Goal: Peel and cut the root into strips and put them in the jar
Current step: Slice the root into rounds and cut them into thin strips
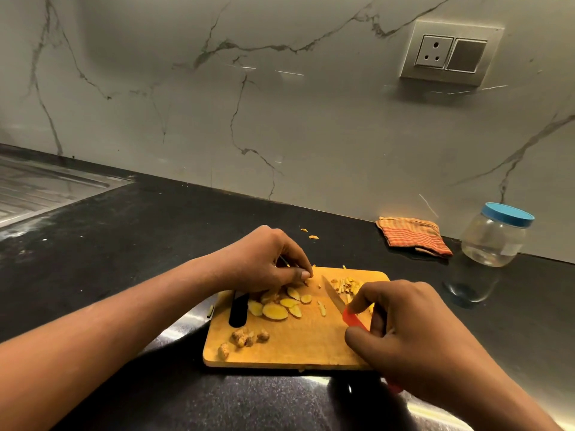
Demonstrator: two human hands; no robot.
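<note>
Root (275, 311) sliced on board (295, 349), strips (347, 286) heaped beside knife (333, 294). We are mid-cutting: left hand (264, 262) fingers pinch one piece, right hand (404, 325) fingers wrap knife handle. Next, we judge: strip remaining slices, uncap jar (494, 239) far right on tabletop (124, 244).

Your 2 forearms angle inward. Left hand (264, 262) arches palm down, fingertips bunched against the thumb. Right hand (413, 331) curls round the knife handle (353, 318), which pokes out between forefinger and thumb.
</note>
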